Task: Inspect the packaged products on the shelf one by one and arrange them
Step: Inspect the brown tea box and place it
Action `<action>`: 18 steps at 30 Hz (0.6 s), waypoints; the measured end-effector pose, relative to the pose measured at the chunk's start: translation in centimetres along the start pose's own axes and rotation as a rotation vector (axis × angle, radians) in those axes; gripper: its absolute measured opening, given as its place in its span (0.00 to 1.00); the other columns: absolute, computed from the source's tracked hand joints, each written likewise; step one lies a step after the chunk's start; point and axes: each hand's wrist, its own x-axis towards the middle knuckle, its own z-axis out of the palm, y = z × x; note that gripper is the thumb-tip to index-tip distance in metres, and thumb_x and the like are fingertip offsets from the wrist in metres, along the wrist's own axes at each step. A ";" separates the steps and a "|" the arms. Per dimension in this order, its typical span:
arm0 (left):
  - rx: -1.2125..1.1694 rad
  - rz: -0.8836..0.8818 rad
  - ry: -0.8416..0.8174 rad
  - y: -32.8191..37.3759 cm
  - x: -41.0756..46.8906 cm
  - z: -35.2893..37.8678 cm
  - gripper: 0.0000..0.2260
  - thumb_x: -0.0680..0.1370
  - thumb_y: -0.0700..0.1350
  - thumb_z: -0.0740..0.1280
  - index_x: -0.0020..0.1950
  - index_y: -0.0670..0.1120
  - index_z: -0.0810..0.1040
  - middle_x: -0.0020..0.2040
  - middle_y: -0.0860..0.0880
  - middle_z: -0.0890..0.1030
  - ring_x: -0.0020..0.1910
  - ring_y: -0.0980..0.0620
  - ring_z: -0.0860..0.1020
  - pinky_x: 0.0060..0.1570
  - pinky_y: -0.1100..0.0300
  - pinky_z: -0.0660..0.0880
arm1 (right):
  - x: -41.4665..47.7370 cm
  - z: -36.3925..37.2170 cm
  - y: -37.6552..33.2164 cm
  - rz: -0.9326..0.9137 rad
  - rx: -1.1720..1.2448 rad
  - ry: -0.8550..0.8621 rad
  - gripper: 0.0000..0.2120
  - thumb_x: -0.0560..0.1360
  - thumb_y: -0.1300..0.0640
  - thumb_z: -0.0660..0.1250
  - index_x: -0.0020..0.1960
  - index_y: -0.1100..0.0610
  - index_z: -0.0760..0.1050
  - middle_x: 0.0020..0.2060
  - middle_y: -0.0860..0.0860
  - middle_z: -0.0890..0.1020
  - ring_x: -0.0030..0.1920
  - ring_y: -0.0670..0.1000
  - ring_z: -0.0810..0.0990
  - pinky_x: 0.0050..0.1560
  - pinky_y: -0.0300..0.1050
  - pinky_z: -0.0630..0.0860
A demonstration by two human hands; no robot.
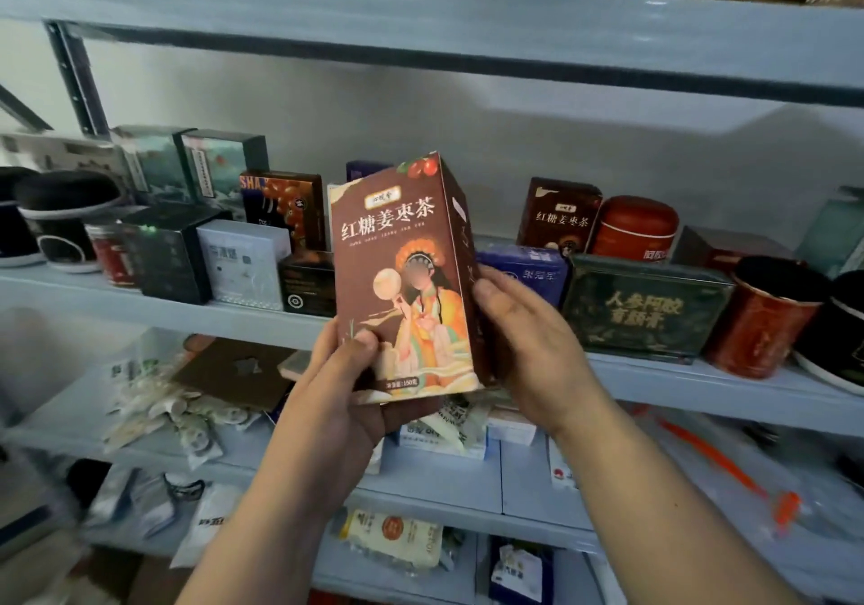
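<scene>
A tall brown tea box (402, 254) with white Chinese lettering and a painted figure stands upright in the air before the middle shelf (163, 312). My left hand (346, 399) holds its lower left corner, thumb on the front face. My right hand (523, 338) grips its right side, fingers curled around the edge. A second box of the same brown design (558, 216) stands at the back of the shelf on the right. The held box hides part of the row behind it.
The middle shelf carries dark boxes (163, 254), a white box (243, 263), a blue box (528, 270), a green flat box (647, 307), red tins (633, 228) and black-lidded jars (65, 216). Lower shelves hold loose sachets (187, 417) and packets (397, 534). An orange tool (729, 469) lies at the right.
</scene>
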 end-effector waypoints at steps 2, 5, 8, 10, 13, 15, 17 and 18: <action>-0.034 -0.022 -0.010 0.1 -0.3 0.0 0.20 0.73 0.49 0.70 0.63 0.44 0.77 0.55 0.40 0.85 0.48 0.42 0.86 0.38 0.47 0.83 | -0.8 0.6 1.3 0.023 0.066 -0.027 0.19 0.70 0.42 0.76 0.60 0.43 0.83 0.58 0.53 0.86 0.61 0.55 0.84 0.61 0.57 0.79; -0.032 -0.072 0.018 -0.2 -0.5 -0.3 0.22 0.75 0.48 0.63 0.67 0.42 0.77 0.59 0.38 0.84 0.56 0.38 0.84 0.46 0.41 0.84 | -1.5 1.3 2.4 0.005 0.145 -0.030 0.28 0.74 0.46 0.74 0.72 0.48 0.74 0.64 0.55 0.83 0.65 0.57 0.81 0.66 0.58 0.76; 0.004 -0.072 0.061 -0.3 -0.7 -0.6 0.20 0.78 0.43 0.61 0.70 0.45 0.76 0.60 0.39 0.84 0.60 0.36 0.81 0.50 0.37 0.82 | -2.0 1.5 2.6 0.006 0.161 -0.023 0.28 0.76 0.52 0.67 0.76 0.50 0.70 0.64 0.54 0.83 0.65 0.56 0.82 0.64 0.56 0.77; 0.040 -0.057 0.056 -0.4 -0.8 -0.8 0.18 0.83 0.39 0.58 0.72 0.51 0.74 0.59 0.41 0.84 0.55 0.40 0.84 0.47 0.40 0.83 | -2.3 1.4 2.7 -0.012 0.142 -0.038 0.27 0.76 0.54 0.65 0.75 0.47 0.70 0.64 0.52 0.83 0.64 0.54 0.82 0.63 0.53 0.79; 0.116 -0.002 0.075 -0.6 -0.9 -1.2 0.21 0.85 0.37 0.58 0.71 0.58 0.74 0.57 0.44 0.84 0.48 0.45 0.84 0.40 0.47 0.83 | -2.9 1.3 2.8 -0.029 0.034 -0.040 0.23 0.77 0.53 0.66 0.69 0.36 0.74 0.63 0.47 0.84 0.62 0.53 0.84 0.57 0.49 0.81; 0.131 0.011 0.040 -0.8 -1.1 -1.6 0.17 0.84 0.43 0.64 0.70 0.58 0.75 0.61 0.45 0.83 0.56 0.42 0.84 0.42 0.47 0.83 | -3.2 1.2 3.0 -0.041 0.000 -0.025 0.20 0.76 0.51 0.68 0.63 0.30 0.77 0.62 0.46 0.84 0.61 0.53 0.84 0.56 0.48 0.81; 0.124 -0.021 -0.005 -0.9 -1.3 -1.7 0.22 0.76 0.50 0.70 0.70 0.57 0.74 0.64 0.44 0.82 0.61 0.40 0.82 0.46 0.45 0.82 | -3.5 1.1 3.2 -0.058 -0.008 -0.022 0.20 0.76 0.51 0.69 0.62 0.29 0.78 0.62 0.47 0.84 0.61 0.53 0.84 0.56 0.47 0.82; 0.121 -0.034 -0.027 -1.0 -1.4 -1.8 0.26 0.72 0.52 0.71 0.71 0.57 0.74 0.65 0.45 0.82 0.61 0.40 0.82 0.46 0.45 0.82 | -3.5 1.2 3.2 -0.068 -0.007 -0.020 0.21 0.75 0.51 0.70 0.62 0.30 0.78 0.63 0.47 0.83 0.62 0.53 0.84 0.55 0.46 0.82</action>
